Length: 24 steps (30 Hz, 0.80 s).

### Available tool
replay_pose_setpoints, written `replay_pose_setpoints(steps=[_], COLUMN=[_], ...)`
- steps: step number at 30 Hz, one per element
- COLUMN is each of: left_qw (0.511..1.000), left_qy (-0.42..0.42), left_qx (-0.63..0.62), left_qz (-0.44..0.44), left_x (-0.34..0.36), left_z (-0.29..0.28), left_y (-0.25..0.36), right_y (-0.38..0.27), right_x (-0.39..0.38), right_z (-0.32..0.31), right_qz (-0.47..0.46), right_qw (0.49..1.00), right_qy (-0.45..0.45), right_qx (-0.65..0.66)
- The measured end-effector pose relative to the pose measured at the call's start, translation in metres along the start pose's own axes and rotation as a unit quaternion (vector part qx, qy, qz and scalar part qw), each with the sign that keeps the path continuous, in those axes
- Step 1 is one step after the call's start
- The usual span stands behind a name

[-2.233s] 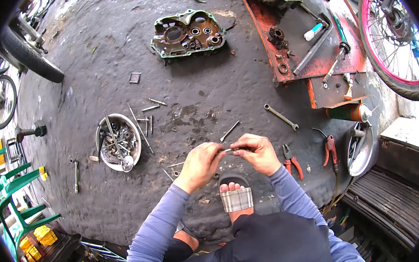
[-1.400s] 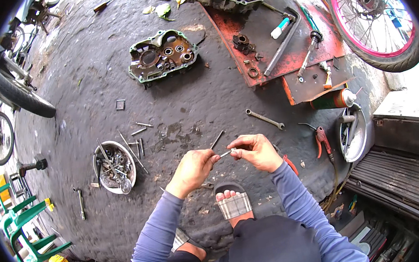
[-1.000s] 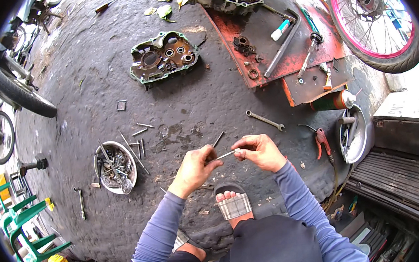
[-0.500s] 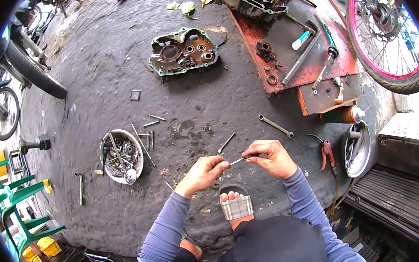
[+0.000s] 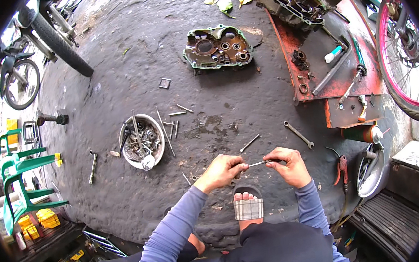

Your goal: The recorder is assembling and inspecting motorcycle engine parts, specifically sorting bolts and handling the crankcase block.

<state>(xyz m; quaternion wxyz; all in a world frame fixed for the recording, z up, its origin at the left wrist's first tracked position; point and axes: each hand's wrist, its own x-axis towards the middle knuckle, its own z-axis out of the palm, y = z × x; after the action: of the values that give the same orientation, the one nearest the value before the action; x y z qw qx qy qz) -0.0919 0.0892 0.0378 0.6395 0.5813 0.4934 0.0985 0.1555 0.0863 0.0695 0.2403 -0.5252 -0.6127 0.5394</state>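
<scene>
My left hand (image 5: 222,172) pinches one end of a thin metal rod (image 5: 257,163), and my right hand (image 5: 289,168) pinches the other between thumb and fingers, held above my sandaled foot (image 5: 248,208). Just beyond my hands a loose bolt (image 5: 249,143) lies on the dark floor (image 5: 207,96). A combination wrench (image 5: 298,134) lies to the right. To the left a white bowl (image 5: 158,153) holds metal parts, with several rods and pins (image 5: 165,130) lying beside it. Part of the held rod is hidden by my fingers.
An engine casing (image 5: 218,49) sits ahead, another (image 5: 285,4) by the red metal plate (image 5: 299,82) holding tools. A spray can (image 5: 360,134), red air gun (image 5: 341,170) and metal basin (image 5: 374,177) are rightward. Motorcycle wheels (image 5: 60,42), green chairs (image 5: 30,194) and a pink-rimmed wheel (image 5: 410,85) edge the view.
The view has shifted, and the scene sits farther right than half a second ago. Both hands keep the rod, their fingers slightly repositioned along it.
</scene>
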Motion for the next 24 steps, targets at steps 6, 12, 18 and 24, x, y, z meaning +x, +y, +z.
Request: replay_pose_setpoints(steps=[6,12,18,24], left_qw=[0.995,0.964,0.968,0.933], left_qy=[-0.048,-0.136,-0.11,-0.016], left_qx=[-0.086,-0.215,-0.194,-0.324], left_qz=[0.003,-0.082,-0.118,-0.153], left_x=[-0.006,-0.009,-0.016,-0.027], left_z=[-0.004,-0.018,-0.031,-0.052], left_y=[-0.001,-0.005,-0.023,-0.037], right_y=[0.001,0.005,0.009,0.004], right_x=[0.001,0.005,0.014,0.014], right_z=[0.005,0.016,0.023,0.003], right_qz=[-0.025,-0.042,-0.042,-0.061], right_qw=[1.0,0.999,0.999,0.995], right_qy=[0.0,0.01,-0.006,0.065], right_qx=[0.0,0.023,0.031,-0.032])
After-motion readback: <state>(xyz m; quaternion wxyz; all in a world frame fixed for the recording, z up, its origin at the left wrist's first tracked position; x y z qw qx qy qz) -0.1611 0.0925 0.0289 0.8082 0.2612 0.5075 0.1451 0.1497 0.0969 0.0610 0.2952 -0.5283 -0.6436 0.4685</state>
